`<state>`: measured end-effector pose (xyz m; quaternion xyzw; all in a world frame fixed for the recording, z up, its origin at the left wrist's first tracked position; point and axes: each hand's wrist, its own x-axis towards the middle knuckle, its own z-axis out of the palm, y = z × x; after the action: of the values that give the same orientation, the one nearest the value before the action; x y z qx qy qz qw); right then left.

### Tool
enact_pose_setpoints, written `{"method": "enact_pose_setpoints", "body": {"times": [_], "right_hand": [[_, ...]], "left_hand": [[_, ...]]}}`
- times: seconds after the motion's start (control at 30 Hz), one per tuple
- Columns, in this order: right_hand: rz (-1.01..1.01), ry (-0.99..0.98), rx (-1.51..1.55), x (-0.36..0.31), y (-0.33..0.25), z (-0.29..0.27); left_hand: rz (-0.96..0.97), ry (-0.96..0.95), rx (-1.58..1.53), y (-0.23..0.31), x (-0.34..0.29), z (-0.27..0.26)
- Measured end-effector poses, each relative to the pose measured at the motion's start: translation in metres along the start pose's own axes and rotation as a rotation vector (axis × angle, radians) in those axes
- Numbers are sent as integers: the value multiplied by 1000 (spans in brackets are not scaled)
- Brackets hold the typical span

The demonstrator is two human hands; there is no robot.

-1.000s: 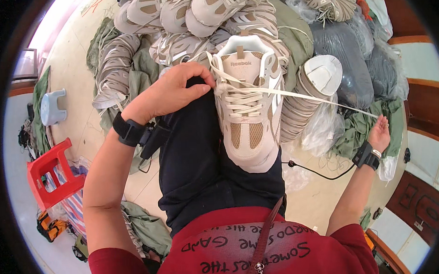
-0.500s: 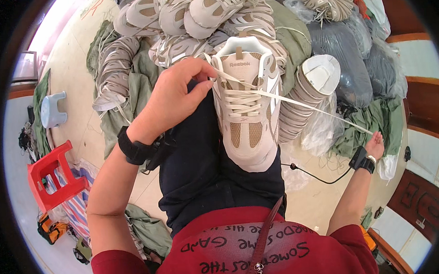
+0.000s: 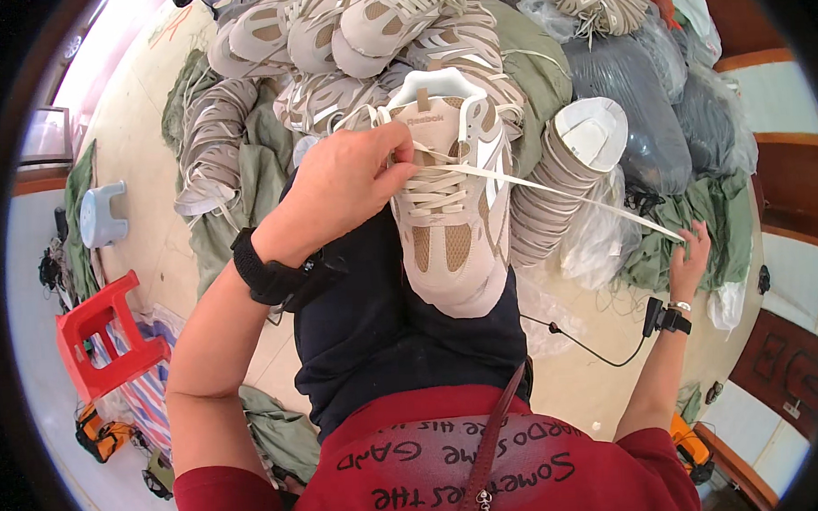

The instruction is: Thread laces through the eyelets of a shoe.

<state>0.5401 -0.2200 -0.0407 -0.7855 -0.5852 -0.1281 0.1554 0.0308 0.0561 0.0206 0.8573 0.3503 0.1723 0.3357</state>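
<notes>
A beige and tan sneaker (image 3: 454, 254) rests on my lap, toe toward me, its lower eyelets laced with cream lace. At the left edge of its tongue, my left hand (image 3: 357, 181) is closed, thumb and finger pinching lace near the upper eyelets. A long cream shoelace (image 3: 569, 196) runs taut from the shoe out to the right. Its far end is pinched in my right hand (image 3: 690, 255), held well away from the shoe with the arm extended. Both wrists carry black strapped devices.
Beige sneakers (image 3: 365, 32) are piled beyond the shoe. Stacks of nested shoe uppers stand left (image 3: 214, 145) and right (image 3: 564, 178). Dark plastic-wrapped bundles (image 3: 634, 112) lie far right. A red stool (image 3: 112, 338) and a light blue stool (image 3: 104, 215) stand at left. A black cable (image 3: 592, 348) hangs near my right wrist.
My left hand has moved slightly right and down, closer over the laces. My right hand has shifted a little up and left, its wrist turned, with the lace still stretched out.
</notes>
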Motion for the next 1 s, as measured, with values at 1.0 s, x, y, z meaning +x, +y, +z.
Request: {"method": "enact_pose_setpoints", "body": {"times": [1.0], "right_hand": [[246, 105, -46, 55, 29, -17]], "left_hand": [[-205, -81, -48, -22, 6, -48]]}}
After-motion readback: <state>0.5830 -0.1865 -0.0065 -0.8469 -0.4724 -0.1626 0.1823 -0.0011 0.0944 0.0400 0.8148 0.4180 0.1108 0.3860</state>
